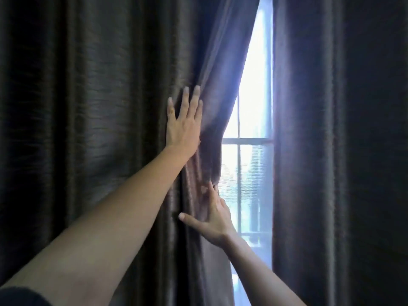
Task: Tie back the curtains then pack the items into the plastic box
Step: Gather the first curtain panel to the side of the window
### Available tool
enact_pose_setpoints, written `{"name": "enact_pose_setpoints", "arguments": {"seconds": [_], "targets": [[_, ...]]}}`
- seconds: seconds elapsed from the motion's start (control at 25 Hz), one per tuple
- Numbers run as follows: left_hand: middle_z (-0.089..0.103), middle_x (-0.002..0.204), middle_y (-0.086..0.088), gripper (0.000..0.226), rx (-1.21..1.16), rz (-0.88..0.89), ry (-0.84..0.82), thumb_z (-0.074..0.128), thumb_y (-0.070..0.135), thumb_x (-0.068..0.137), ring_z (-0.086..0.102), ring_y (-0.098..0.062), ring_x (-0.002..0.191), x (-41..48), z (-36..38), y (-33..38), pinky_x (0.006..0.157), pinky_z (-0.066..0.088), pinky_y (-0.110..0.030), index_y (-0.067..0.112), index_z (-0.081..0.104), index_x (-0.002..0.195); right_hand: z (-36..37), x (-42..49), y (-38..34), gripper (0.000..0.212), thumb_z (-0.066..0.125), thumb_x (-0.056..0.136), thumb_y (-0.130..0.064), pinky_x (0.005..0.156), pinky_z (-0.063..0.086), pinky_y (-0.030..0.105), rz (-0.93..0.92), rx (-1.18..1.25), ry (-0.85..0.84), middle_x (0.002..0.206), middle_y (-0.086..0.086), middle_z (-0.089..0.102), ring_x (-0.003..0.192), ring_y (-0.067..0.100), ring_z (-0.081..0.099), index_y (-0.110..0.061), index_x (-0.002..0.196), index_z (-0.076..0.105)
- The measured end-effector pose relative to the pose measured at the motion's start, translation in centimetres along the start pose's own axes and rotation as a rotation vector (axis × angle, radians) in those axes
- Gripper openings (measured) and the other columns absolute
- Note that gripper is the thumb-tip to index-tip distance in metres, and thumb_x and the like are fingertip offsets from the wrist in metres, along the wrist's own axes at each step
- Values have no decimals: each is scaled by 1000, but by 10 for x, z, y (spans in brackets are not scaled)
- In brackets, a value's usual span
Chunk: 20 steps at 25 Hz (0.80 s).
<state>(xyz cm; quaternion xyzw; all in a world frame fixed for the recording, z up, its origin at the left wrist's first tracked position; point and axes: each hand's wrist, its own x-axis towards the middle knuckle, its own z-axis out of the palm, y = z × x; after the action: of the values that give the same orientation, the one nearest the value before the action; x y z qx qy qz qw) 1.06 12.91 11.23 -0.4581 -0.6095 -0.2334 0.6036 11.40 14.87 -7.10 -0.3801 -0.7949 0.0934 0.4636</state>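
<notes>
A dark brown left curtain (88,107) fills the left half of the view, its inner edge pulled leftward and bunched. My left hand (184,122) lies flat against the bunched folds, fingers spread and pointing up. Lower down, my right hand (213,217) presses on the curtain's inner edge with fingers and thumb apart; its fingertips sink into the fabric. The dark right curtain (331,151) hangs straight on the right. No plastic box or loose items are visible.
A bright window (251,120) with white bars shows in the narrow gap between the two curtains. Greenery is faintly visible outside through the lower pane.
</notes>
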Motion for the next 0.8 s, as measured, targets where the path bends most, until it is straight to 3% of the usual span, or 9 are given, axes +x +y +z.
{"name": "enact_pose_setpoints", "arguments": {"seconds": [0.16, 0.32, 0.52, 0.8], "targets": [[-12, 158, -13, 97, 11, -47, 30, 67, 42, 80, -6, -35, 145, -2, 17, -71, 110, 10, -63, 16, 5, 150, 59, 17, -56, 135, 49, 42, -95, 117, 23, 38, -75, 41, -12, 159, -8, 9, 146, 14, 11, -34, 147, -9], [-11, 159, -12, 97, 134, -107, 62, 69, 44, 79, -2, -36, 145, -7, 37, -147, 109, 17, -63, 17, 8, 150, 123, 39, -125, 138, 55, 38, -94, 111, 33, 41, -123, 118, -17, 157, -10, 20, 143, 14, 24, -36, 147, -8], [-10, 159, -11, 93, 164, -154, 78, 71, 36, 79, 1, -40, 144, -19, 69, -256, 107, 20, -64, 16, 15, 150, 205, 61, -209, 139, 59, 35, -92, 110, 35, 41, -144, 194, -4, 154, -9, 27, 140, 16, 29, -40, 145, -9], [-21, 156, -15, 101, -73, -245, -50, 76, 40, 73, -6, -51, 140, -49, 106, -403, 101, 20, -74, 38, 9, 148, 309, 82, -307, 141, 58, 37, -93, 113, 31, 37, -194, 230, -58, 156, -10, 21, 142, 13, 23, -37, 146, -13]]}}
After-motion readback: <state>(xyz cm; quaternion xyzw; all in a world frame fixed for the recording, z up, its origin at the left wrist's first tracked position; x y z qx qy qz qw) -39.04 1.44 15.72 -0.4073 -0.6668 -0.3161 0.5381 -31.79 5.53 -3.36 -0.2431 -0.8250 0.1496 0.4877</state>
